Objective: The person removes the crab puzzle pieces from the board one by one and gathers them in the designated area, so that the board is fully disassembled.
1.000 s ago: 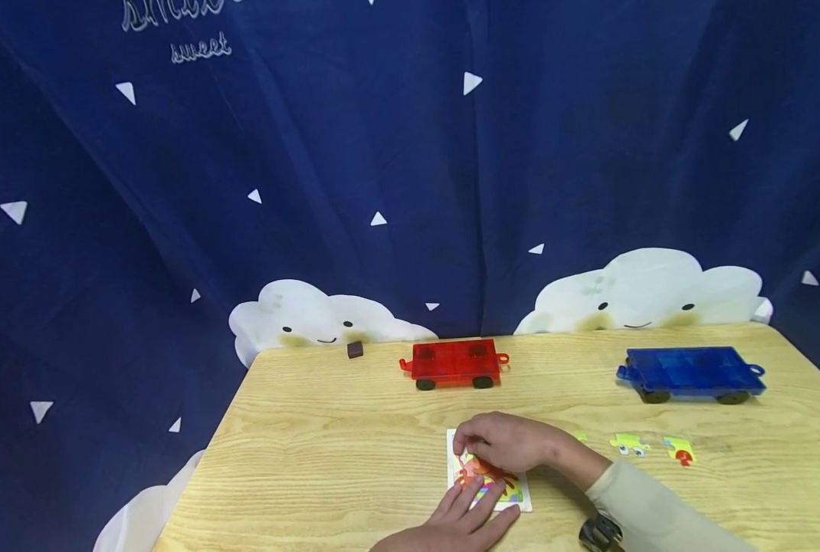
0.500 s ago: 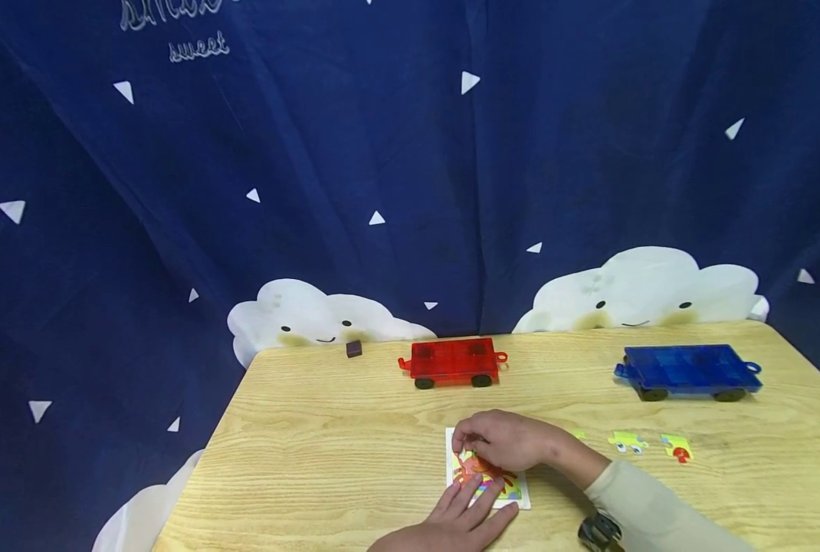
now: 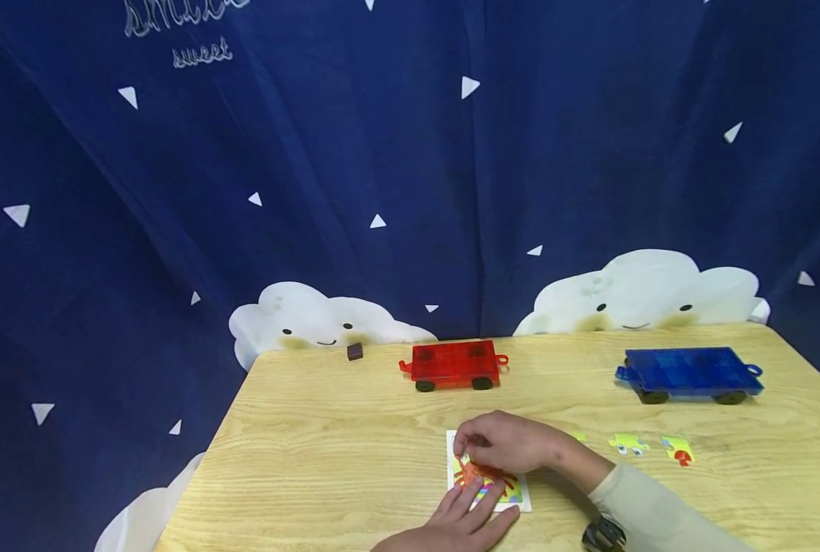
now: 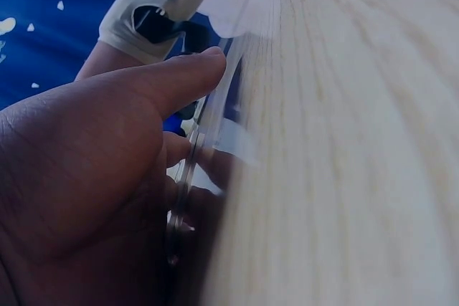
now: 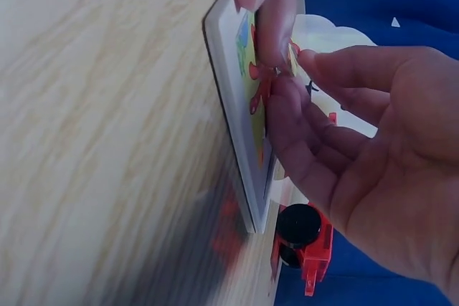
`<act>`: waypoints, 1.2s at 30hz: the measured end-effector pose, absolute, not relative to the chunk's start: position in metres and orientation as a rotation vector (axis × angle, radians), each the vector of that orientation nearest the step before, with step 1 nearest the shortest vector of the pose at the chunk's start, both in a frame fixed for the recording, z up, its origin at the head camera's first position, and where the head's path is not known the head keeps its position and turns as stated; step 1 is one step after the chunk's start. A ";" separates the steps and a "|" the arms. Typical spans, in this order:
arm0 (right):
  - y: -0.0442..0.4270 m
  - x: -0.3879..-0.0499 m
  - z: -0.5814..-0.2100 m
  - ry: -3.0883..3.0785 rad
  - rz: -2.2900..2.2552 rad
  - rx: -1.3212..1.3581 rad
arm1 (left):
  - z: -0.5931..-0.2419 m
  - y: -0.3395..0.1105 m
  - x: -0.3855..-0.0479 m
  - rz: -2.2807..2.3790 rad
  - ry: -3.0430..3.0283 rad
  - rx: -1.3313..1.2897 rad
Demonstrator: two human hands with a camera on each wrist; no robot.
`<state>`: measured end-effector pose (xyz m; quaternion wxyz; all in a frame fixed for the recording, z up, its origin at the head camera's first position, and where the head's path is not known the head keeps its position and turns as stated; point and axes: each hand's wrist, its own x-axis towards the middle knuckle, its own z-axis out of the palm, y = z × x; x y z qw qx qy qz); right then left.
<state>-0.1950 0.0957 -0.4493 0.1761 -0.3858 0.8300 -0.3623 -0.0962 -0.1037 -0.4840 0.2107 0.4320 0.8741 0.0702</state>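
Note:
A small jigsaw puzzle with a white border (image 3: 526, 500) lies on the table, showing an orange-red crab on yellow. My left hand (image 3: 454, 523) rests on its near part with fingers straight and spread. Over the puzzle's far part, my right hand (image 3: 510, 442) has its fingers bent down. In the right wrist view, its thumb and fingertip pinch a small yellow-and-red puzzle piece (image 5: 292, 59), tilted up from the picture. My fingers hide much of the puzzle. In the left wrist view, the left thumb (image 4: 190, 77) reaches along the puzzle's edge.
Loose puzzle pieces lie to the right: one with eyes (image 3: 628, 444), one with a red claw (image 3: 677, 450), and one mostly hidden by my right arm. Behind stand a red toy wagon (image 3: 454, 363), a blue toy wagon (image 3: 689, 371) and a small dark block (image 3: 355, 351).
The right fingers shift only slightly over the puzzle's far part, still holding the piece. My left hand stays in place, and the view tips very slightly.

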 end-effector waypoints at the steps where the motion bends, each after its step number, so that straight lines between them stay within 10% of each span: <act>1: 0.096 -0.195 -0.450 2.349 -1.037 -1.098 | -0.484 -0.103 -0.096 0.198 2.431 1.200; 36: 0.120 -0.193 -0.433 2.485 -1.123 -0.961 | -0.491 -0.103 -0.091 0.083 2.579 1.321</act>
